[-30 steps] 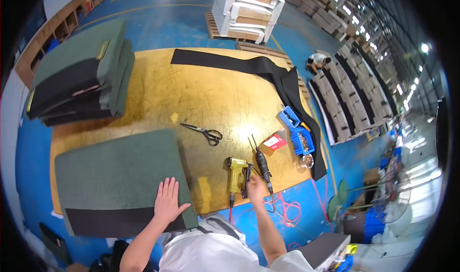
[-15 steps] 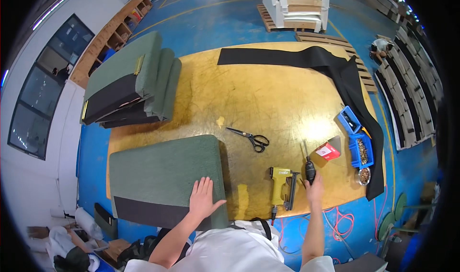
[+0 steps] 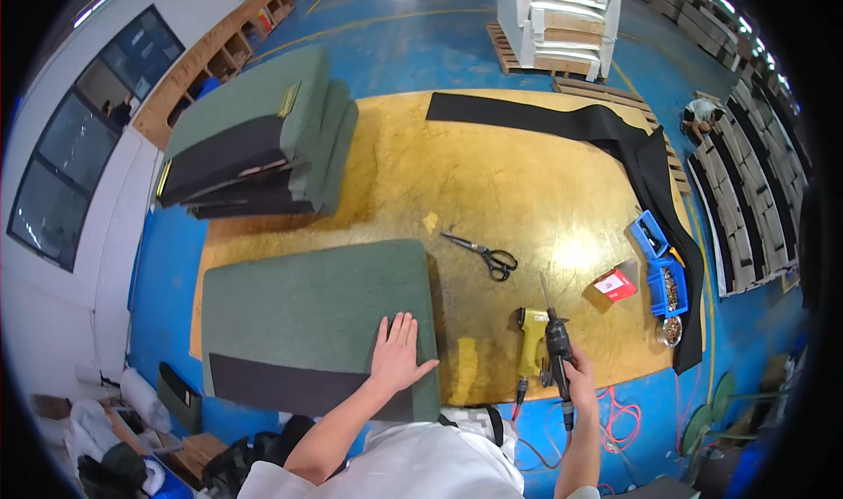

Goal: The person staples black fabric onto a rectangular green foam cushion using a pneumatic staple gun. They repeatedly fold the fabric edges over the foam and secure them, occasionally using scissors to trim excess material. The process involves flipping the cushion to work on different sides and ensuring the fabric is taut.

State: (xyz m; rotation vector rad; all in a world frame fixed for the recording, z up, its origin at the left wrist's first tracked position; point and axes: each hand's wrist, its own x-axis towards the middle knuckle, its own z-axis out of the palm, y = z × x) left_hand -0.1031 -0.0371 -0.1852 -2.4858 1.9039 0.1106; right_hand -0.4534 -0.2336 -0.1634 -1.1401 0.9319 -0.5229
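Note:
My left hand (image 3: 400, 358) lies flat on a green upholstered panel (image 3: 307, 292), fingers stretched and thumb out. A dark fabric strip (image 3: 290, 386) runs along the panel's near edge. In my right hand (image 3: 580, 378) is a black power screwdriver (image 3: 558, 341), its long thin bit pointing away from me and a hose at its near end. It is held up over the table's near edge and partly covers the yellow staple gun (image 3: 531, 341) lying there. Black-handled scissors (image 3: 486, 256) lie between the panel and a red box (image 3: 616, 283).
At the far left, similar green panels (image 3: 255, 104) are stacked on the yellow table (image 3: 395, 165). Blue bins (image 3: 667, 286) and a round tub (image 3: 670, 330) of small fasteners stand at the right, beside a long black fabric strip (image 3: 527, 117). Another person (image 3: 702, 117) crouches beyond the table.
My right hand has lifted the screwdriver off the table and brought it nearer, in front of the staple gun. The left hand stays flat on the panel; the whole view has shifted slightly.

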